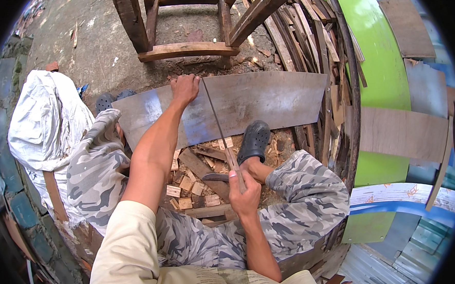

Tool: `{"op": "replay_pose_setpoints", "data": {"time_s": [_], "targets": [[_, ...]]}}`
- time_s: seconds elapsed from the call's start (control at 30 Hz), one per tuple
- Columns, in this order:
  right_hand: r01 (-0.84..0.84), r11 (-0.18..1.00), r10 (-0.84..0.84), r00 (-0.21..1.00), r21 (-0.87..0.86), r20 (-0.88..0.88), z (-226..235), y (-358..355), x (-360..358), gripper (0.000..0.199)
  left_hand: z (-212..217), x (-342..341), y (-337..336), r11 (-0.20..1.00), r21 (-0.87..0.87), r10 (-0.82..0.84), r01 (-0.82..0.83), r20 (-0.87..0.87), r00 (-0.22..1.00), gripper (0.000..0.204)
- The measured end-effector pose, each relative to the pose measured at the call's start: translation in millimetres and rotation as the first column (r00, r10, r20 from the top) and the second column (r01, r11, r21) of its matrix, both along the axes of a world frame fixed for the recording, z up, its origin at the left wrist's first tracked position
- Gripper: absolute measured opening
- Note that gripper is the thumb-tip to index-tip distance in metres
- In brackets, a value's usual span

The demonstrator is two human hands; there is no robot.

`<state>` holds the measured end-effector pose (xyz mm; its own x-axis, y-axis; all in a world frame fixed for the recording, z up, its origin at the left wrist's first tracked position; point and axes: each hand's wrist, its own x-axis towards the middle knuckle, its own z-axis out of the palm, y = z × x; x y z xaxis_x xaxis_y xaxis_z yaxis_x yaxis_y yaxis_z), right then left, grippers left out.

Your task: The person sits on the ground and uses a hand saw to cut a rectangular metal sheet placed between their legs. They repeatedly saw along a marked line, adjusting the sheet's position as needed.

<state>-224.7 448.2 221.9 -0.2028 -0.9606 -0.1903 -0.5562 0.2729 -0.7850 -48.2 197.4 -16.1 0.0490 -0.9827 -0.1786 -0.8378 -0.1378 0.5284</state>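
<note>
Closest in, down at 6 o'clock, there's a cream shirt [124, 235] with a few lines of small dark print on the front, too tiny for me to read. Camo trousers [303, 205] spread out either side, one knee toward 9 and the other toward 4. Just below the middle, the right hand [244, 192] has its fingers clamped around the wooden handle [233, 159] of a long, thin-bladed tool, thumb laid along it. The dark blade [215, 112] runs from near dead centre up toward 11–12 o'clock, across a thin brownish board [261, 99]. Loose wood offcuts [186, 184] are scattered around 7–8, and a dark clog [254, 138] with holes in it is just off centre toward 3, by the board's near edge.

The left hand [186, 89] is at 11, on the board's far edge right beside the blade's far end. Its fingers are curled but the tips are hidden, so can't tell if they're clamped on anything.

Further out: white cloth bundle [46, 120] at 9–10, white-and-blue strip [395, 197] just before 4 with orange printed marks, green panel [377, 57] at 2, stacked wood strips [304, 40] at 1–2. Farthest off, around 11–12, a dark wooden frame [186, 50] stands on rough ground [88, 41].
</note>
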Motion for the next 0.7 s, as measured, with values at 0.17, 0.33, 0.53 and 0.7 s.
{"op": "replay_pose_setpoints", "data": {"time_s": [0.17, 0.33, 0.53, 0.7], "targets": [[0.042, 0.999, -0.042, 0.999, 0.012, -0.002, -2.5, 1.7, 5.7, 0.036, -0.2, 0.9, -0.8, 1.000, -0.019, -0.003, 0.003, -0.007, 1.000, 0.038], [-0.018, 1.000, 0.018, 1.000, 0.023, -0.023, -33.9, -49.1, 22.7, 0.033, -9.5, -2.4, 6.1, 0.980, -0.197, 0.016, -0.020, -0.020, 1.000, 0.037], [-0.017, 0.999, 0.017, 1.000, 0.030, -0.008, -16.9, -14.0, 10.9, 0.033, -13.6, 3.7, 6.0, 0.991, -0.130, 0.001, -0.009, -0.062, 0.998, 0.034], [-0.003, 0.996, 0.001, 1.000, 0.084, 0.030, -3.8, -19.7, 8.9, 0.034, -10.6, 1.7, 9.1, 0.981, -0.191, 0.029, -0.034, -0.032, 0.999, 0.036]]}}
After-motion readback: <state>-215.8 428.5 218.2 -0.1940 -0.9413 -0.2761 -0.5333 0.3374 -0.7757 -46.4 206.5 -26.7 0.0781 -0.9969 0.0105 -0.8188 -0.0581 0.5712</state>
